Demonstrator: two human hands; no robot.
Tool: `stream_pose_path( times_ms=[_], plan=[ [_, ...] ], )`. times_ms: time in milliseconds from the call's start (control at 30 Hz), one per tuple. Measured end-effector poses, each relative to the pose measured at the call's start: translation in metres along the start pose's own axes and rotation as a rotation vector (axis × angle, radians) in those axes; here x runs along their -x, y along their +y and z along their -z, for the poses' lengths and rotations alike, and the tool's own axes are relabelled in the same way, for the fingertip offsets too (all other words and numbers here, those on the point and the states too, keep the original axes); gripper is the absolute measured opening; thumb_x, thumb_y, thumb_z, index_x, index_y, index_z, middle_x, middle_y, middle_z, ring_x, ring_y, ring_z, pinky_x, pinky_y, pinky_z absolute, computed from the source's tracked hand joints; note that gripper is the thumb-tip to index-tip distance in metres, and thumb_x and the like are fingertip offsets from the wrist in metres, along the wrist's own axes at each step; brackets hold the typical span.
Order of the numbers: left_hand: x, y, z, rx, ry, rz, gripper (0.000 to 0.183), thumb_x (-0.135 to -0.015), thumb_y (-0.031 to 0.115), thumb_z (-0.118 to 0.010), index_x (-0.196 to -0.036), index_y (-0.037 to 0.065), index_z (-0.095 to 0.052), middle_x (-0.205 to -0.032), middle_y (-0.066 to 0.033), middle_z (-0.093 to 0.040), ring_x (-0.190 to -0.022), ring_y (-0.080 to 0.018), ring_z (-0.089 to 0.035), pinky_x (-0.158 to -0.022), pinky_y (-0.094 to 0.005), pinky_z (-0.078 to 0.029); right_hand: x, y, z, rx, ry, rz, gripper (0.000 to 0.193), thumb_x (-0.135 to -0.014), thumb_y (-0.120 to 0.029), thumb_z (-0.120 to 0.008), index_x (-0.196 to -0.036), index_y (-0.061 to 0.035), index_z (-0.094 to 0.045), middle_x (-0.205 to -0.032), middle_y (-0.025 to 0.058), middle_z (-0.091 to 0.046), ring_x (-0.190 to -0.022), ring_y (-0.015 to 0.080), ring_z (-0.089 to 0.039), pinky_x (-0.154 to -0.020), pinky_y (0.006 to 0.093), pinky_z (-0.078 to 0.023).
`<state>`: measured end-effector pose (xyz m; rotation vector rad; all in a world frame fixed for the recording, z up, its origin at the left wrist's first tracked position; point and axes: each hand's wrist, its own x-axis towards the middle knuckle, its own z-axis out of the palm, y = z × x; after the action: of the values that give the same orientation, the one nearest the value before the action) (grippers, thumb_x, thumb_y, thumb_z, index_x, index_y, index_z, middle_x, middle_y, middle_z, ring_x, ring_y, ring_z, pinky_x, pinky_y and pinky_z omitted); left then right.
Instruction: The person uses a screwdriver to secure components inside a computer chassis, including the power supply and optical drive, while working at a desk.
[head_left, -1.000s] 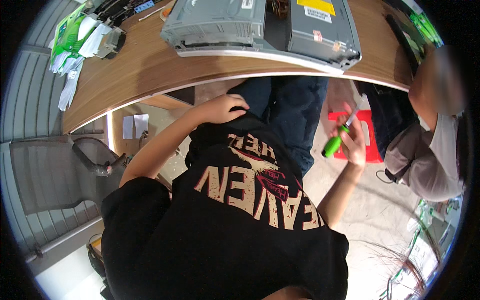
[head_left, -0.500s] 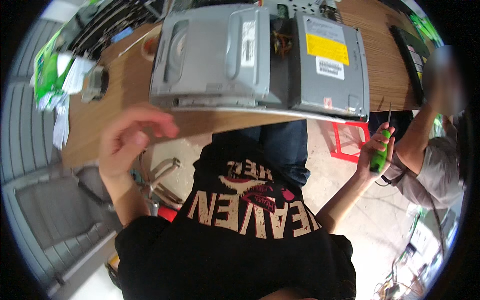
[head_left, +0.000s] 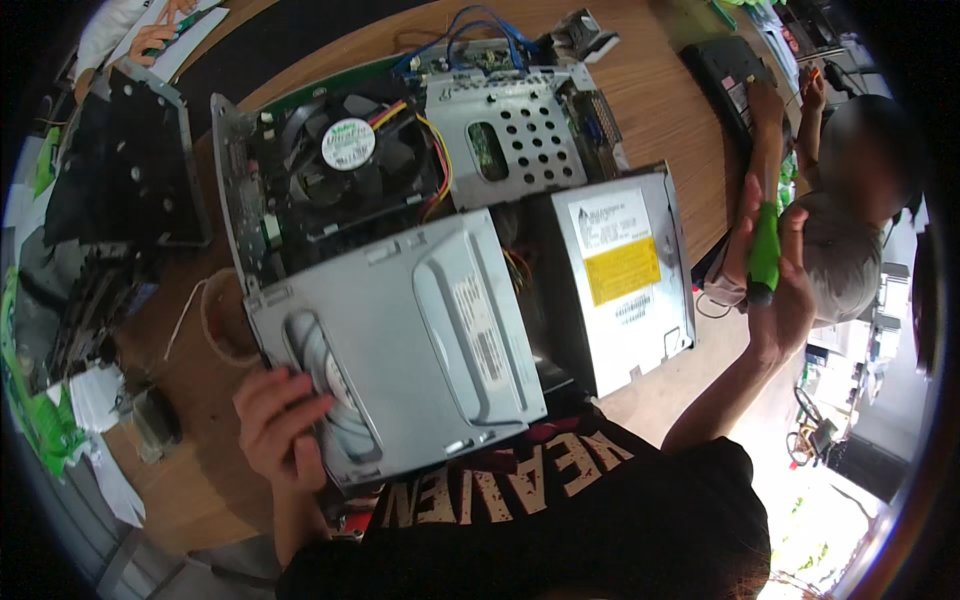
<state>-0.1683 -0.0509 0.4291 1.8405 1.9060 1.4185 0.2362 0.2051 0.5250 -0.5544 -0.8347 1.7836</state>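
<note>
We see an opened metal computer case (head_left: pixel 222 170) on the brown wooden table (head_left: pixel 180 505), with a silver rectangular disc drive (head_left: pixel 440 330) at its near left and a grey metal box with a yellow label (head_left: pixel 650 325) at its near right. Our left hand (head_left: pixel 275 430) has its fingers on the drive's left edge; we cannot tell whether they pinch it or only rest there. Our right hand (head_left: pixel 782 315) holds a green-handled screwdriver (head_left: pixel 764 250) between thumb and fingers, clear of the case; we cannot make out its shaft.

The drive's near end overlaps our black shirt (head_left: pixel 560 530) in view, so leaning in could nudge the case. Lifting the drive roughly could strain the coloured wires (head_left: pixel 517 268) between it and the box, if any are attached. Thin sheet edges could nick our left fingers. A careless swing of the screwdriver could prod the co-worker's forearm (head_left: pixel 768 130), which appears just beyond it.
</note>
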Motion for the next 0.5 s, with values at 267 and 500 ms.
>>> stream_pose_path(
  times_ms=[267,500],
  plan=[
    [0.006,-0.004,-0.006,-0.001,0.041,-0.071,0.046,-0.097,0.039,-0.040,-0.092,0.010,-0.075,-0.103,-0.0078,-0.067,-0.100,-0.0273,-0.058,-0.081,-0.0431,-0.045,-0.062,0.035,-0.029,-0.049,-0.302,-0.238,0.033,-0.105,-0.022,-0.035,-0.128,0.0003,-0.042,-0.138,0.0439,-0.033,-0.090,0.0309,-0.065,-0.069,0.0270,-0.056],
    [-0.022,-0.002,-0.007,0.106,-0.039,-0.162,0.041,-0.096,0.035,-0.044,-0.104,0.008,-0.074,-0.107,-0.0100,-0.069,-0.099,-0.0297,-0.062,-0.082,-0.0409,-0.047,-0.058,0.026,-0.010,-0.237,-0.394,-0.224,0.048,-0.104,-0.019,-0.035,-0.150,-0.0046,-0.029,-0.137,0.0355,-0.045,-0.062,0.0112,-0.048,-0.048,0.0197,-0.045]
  ],
)
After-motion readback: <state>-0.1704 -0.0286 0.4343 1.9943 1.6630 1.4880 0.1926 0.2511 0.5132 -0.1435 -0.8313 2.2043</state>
